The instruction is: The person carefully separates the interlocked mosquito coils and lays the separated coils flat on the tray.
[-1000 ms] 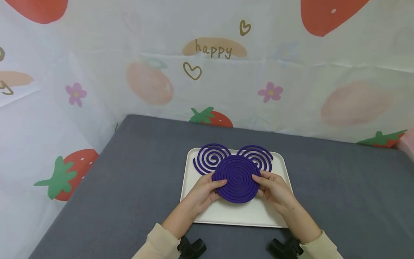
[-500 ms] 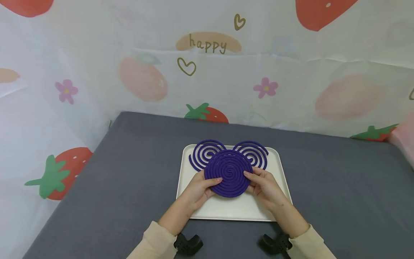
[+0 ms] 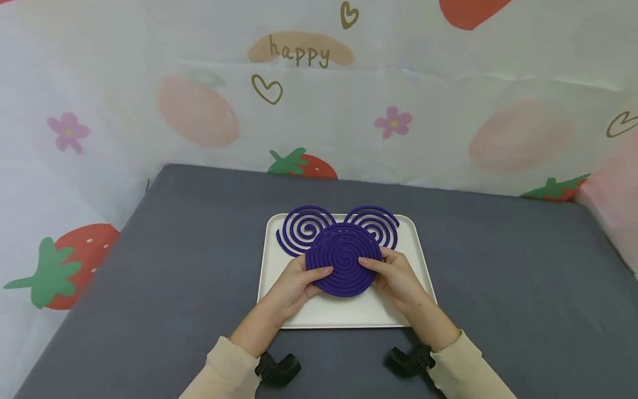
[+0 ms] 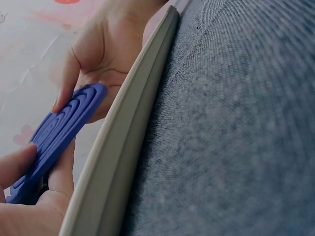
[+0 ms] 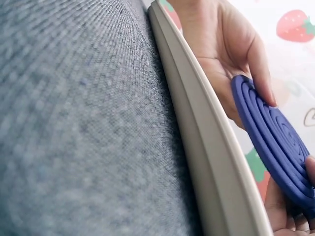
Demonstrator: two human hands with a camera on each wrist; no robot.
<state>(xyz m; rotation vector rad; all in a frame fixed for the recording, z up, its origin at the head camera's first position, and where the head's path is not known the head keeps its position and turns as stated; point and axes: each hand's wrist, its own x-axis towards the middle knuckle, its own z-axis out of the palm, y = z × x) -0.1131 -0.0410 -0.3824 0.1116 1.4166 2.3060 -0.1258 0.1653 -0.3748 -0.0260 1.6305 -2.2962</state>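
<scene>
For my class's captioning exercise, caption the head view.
Left hand and right hand grip a purple spiral disc over a cream tray.

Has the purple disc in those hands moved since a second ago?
No: the purple disc shows no clear shift any way against the white tray.

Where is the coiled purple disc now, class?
In the head view's lower middle, the disc is held between the left hand and right hand, over the white tray, with two looser spirals just beyond.
</scene>
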